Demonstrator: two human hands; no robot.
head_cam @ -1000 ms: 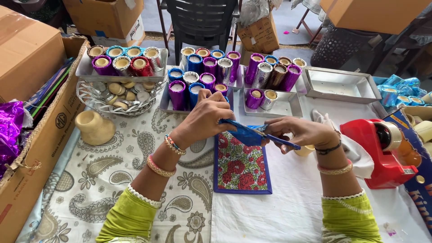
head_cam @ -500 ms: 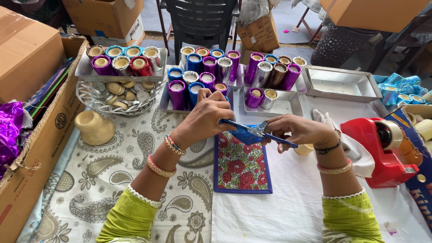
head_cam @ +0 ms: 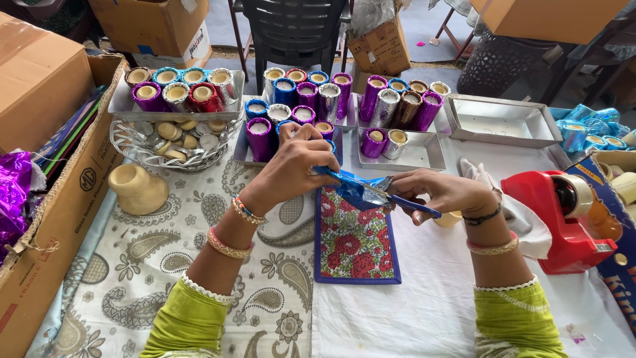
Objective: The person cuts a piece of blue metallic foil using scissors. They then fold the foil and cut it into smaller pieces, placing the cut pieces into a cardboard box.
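My left hand [head_cam: 291,166] pinches one end of a shiny blue foil piece [head_cam: 354,189] and holds it taut above a small floral mat [head_cam: 354,248]. My right hand [head_cam: 440,193] grips blue-handled scissors [head_cam: 405,201] whose blades are at the foil's right side. Both hands hover over the table's middle, just in front of trays of foil-wrapped candle cups [head_cam: 301,113].
A red tape dispenser [head_cam: 560,219] stands at the right. An empty metal tray [head_cam: 503,122] sits at the back right. A wire basket [head_cam: 169,142] with small round pieces and a wooden pot [head_cam: 136,189] are at the left, beside cardboard boxes [head_cam: 40,79].
The scissors and foil have shifted slightly; my right hand has drawn a little toward the left hand. The foil stays held between both hands.
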